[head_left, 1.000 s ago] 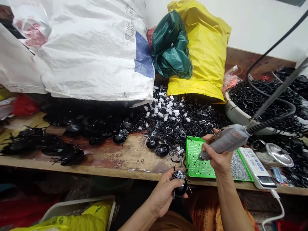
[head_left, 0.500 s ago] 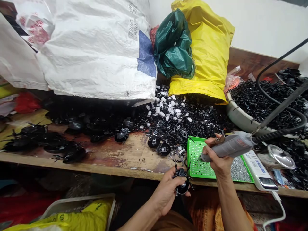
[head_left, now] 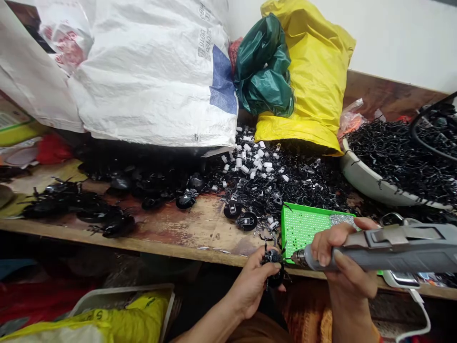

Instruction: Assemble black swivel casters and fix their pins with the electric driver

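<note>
Left hand: in the head view, the left hand (head_left: 246, 290) is closing thumb and fingers around the black part (head_left: 273, 267), probably to steady it with its face reachable.
Black part: it is sitting in that grip just off the front edge of the bench (head_left: 178, 228), beside the green tray (head_left: 284, 233).
Right hand: the right hand (head_left: 352, 267) is wrapping its fingers round the grey power tool (head_left: 400, 255), whose tip is pointing toward the black part, seemingly for aim.
Tray: it is lying near both hands, presumably for short reaches.

grey screwdriver (head_left: 385, 250) above green tray (head_left: 303, 224)
</note>
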Available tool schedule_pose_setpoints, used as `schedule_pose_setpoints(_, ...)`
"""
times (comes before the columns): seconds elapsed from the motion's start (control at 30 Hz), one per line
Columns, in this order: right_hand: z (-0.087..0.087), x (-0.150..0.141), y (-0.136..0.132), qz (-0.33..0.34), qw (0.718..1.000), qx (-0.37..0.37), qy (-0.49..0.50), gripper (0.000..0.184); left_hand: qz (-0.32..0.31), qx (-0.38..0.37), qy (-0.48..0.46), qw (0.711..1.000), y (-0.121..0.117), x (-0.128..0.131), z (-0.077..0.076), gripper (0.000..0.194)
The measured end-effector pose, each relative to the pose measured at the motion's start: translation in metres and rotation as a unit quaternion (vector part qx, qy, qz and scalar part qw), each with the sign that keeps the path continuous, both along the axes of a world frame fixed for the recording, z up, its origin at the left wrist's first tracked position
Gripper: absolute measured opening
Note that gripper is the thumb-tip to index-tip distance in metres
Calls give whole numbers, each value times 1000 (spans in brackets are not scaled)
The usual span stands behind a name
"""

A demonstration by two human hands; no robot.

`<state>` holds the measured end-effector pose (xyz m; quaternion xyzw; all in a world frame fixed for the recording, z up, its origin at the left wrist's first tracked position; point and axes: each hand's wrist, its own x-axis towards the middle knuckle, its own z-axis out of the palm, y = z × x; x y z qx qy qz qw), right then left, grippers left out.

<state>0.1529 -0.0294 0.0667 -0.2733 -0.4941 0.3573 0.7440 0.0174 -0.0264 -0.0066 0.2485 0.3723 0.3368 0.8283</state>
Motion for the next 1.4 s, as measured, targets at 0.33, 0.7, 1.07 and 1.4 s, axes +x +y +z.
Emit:
schedule_pose_setpoints(0.33, -11, -5, -2, 27, 1000, -6, -14, 43, -10, 24, -2, 1000, -3, 0, 4, 15)
schedule_pose_setpoints(0.7, -6, 7, -7, 194, 977, 68, -60, 32, -105, -7, -2, 994, -9, 1, 7, 20)
schedule_pose_setpoints(1.07, -28, 30, 22, -61, 996, -65, -30, 42, -22, -34, 15, 999, -2, -1, -3, 22)
schedule_pose_setpoints(1.4, -46, 32, 26, -97, 992, -70, -48, 41, 6, -53, -4, 999, -1, 0, 3, 25)
